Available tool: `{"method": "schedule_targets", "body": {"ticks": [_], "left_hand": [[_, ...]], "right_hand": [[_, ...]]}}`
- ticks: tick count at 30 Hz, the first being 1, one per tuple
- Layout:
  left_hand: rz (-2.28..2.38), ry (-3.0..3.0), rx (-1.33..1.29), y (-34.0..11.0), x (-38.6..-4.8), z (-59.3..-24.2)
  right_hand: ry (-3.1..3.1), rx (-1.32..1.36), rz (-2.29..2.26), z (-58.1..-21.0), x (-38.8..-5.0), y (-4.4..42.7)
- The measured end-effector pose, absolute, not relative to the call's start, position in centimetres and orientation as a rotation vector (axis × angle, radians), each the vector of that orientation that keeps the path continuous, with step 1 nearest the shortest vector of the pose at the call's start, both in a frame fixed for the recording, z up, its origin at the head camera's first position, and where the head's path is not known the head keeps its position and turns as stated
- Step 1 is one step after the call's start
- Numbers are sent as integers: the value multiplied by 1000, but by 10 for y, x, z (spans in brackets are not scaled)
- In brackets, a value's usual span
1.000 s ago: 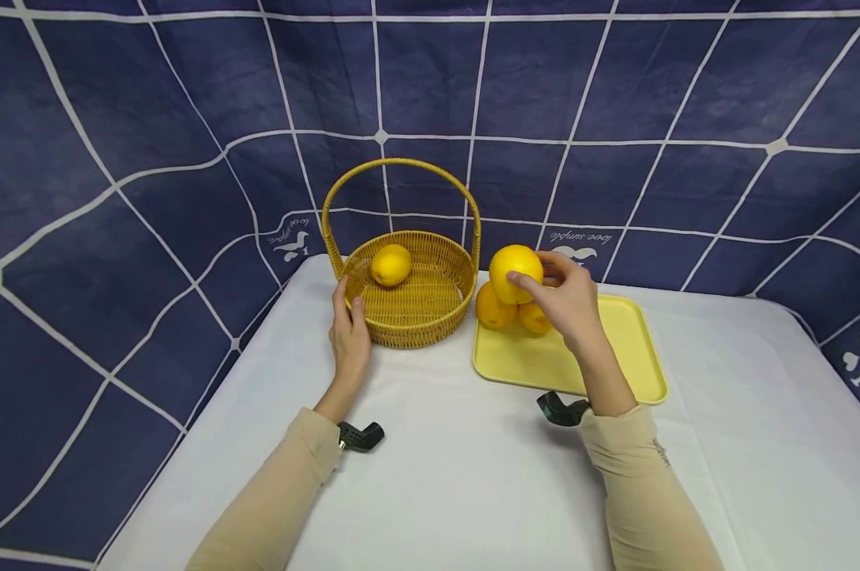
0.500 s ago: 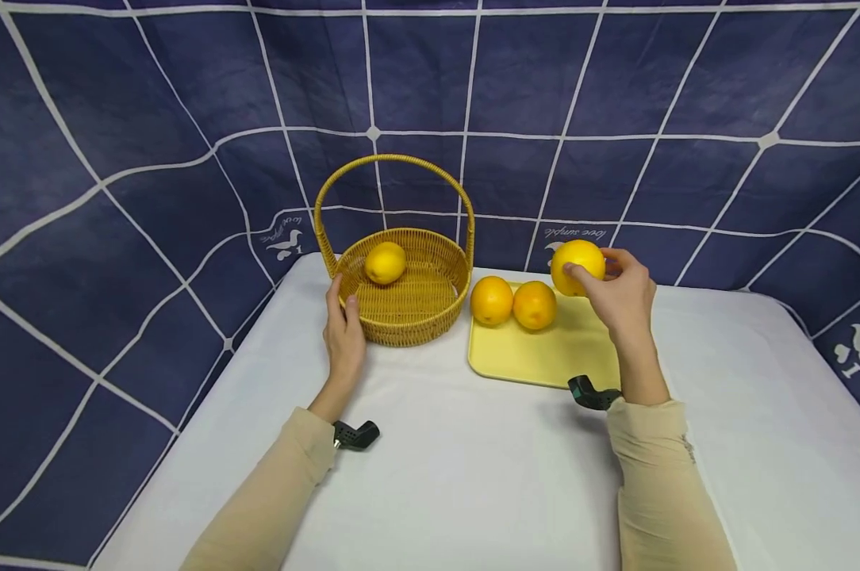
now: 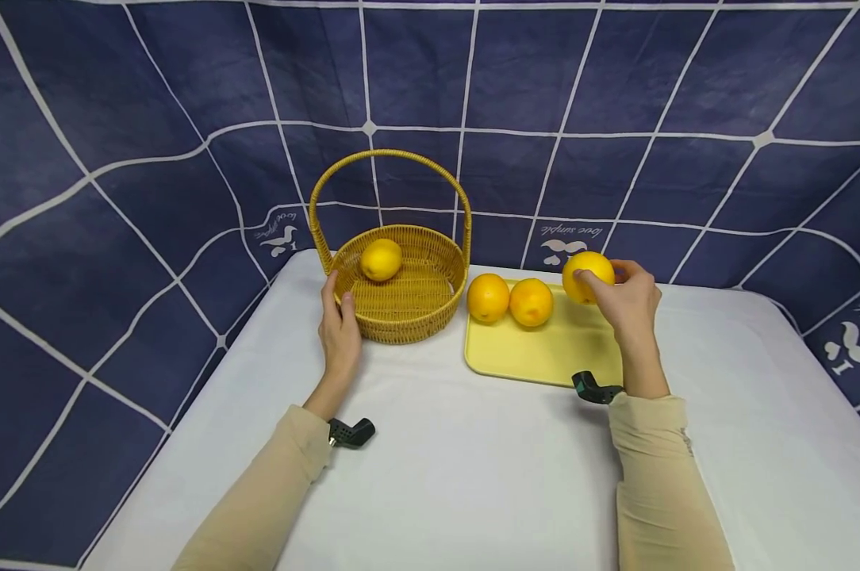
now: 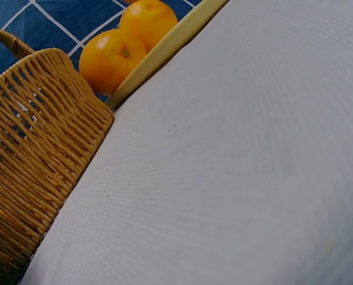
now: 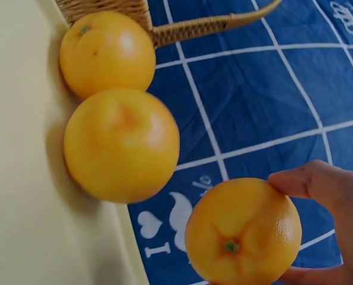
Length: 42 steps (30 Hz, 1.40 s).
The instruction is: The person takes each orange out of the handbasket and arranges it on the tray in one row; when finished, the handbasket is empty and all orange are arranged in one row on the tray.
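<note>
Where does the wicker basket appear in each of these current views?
Head: wicker basket left of centre, the left hand against its near-left side.
Left wrist: basket along the left edge, cut off.
Right wrist: basket at the top, left of centre, cut off.
Shared landmark: the orange just outside the basket.

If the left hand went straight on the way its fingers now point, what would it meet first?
Most likely the wicker basket: the left hand lies right at its side, apparently touching, though depth leaves exact contact hard to judge.
</note>
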State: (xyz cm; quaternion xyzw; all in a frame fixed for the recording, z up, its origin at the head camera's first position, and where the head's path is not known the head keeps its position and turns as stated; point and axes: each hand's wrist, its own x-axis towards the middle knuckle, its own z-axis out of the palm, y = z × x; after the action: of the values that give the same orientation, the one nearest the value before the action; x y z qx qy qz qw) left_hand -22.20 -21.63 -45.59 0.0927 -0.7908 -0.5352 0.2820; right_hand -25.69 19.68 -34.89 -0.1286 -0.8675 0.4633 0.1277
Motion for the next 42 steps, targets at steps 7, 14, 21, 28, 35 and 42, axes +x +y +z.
{"method": "schedule_targets", "body": {"ticks": [7,14,21,28,35,42], "left_hand": [[-1430,-2121,245,-216,-223,-455],[-1435,-2121,245,-218,-222,-455],[-1444,-2104,253,-220,-221,-456],[-1440,-2111,234,-217,-221,-456],[-1440,-2111,238,-216,-222,-456],[-1448,-2108,245,-216,-222,-456]], "right_hand": [[-2627,-464,1318,-360,-262,205],[-2817,-480,1244,-373,-270,206],[-2862,-450,1288,-373,-268,200],[-2895,-468,1322,-369,-261,202],[-2981,-416,1324,-369,-261,207],[-3027,-351,1273,-366,-261,210]]}}
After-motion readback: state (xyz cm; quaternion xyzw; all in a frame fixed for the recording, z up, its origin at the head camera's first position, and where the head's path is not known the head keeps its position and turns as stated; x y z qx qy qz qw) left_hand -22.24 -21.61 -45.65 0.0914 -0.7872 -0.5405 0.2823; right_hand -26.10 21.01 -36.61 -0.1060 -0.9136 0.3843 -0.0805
